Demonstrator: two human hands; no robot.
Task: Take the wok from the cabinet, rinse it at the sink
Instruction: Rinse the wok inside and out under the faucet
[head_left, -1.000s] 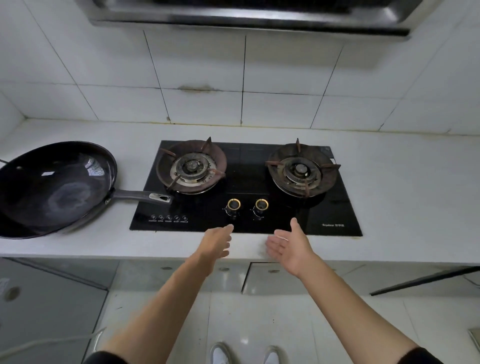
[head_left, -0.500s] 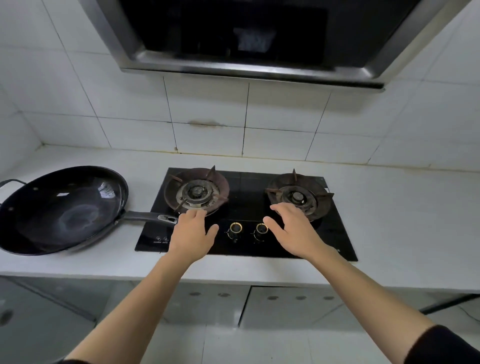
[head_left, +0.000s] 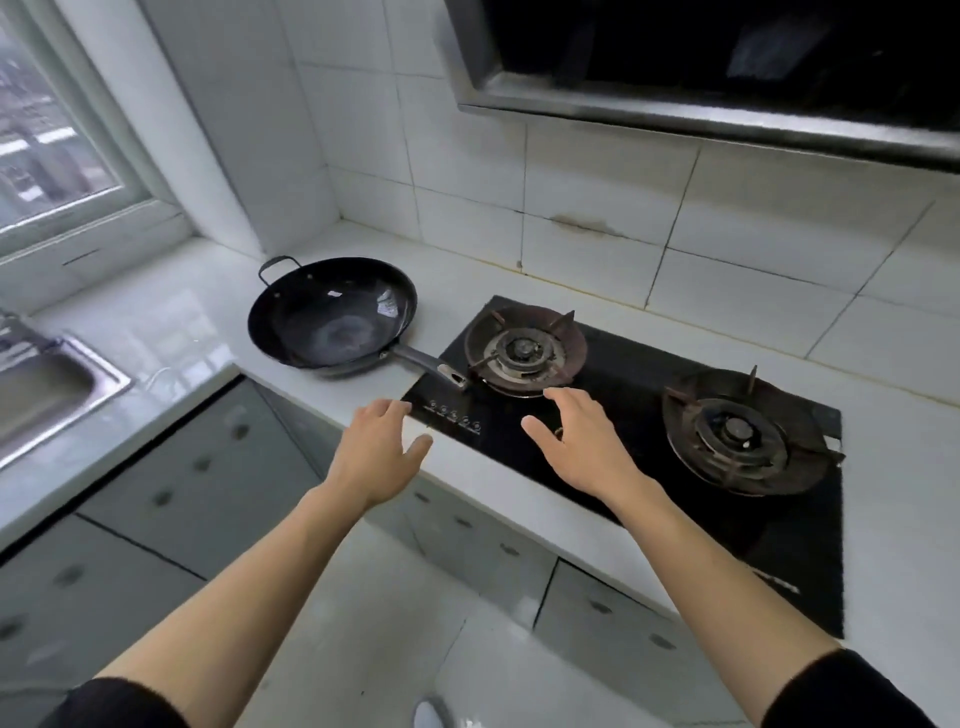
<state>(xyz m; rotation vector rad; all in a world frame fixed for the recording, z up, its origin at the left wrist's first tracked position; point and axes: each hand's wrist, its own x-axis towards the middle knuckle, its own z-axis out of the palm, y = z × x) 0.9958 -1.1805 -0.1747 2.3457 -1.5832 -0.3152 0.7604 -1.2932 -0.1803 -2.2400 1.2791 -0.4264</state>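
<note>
Sink (head_left: 62, 395) cut off beside wok (head_left: 332, 317).

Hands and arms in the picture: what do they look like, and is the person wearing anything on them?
Both are bare: the left hand and the right hand wear no gloves, rings or watch that show. The forearms are uncovered too. Dark, black-looking sleeves are pushed up near the elbows, one on the left arm and one on the right.
</note>
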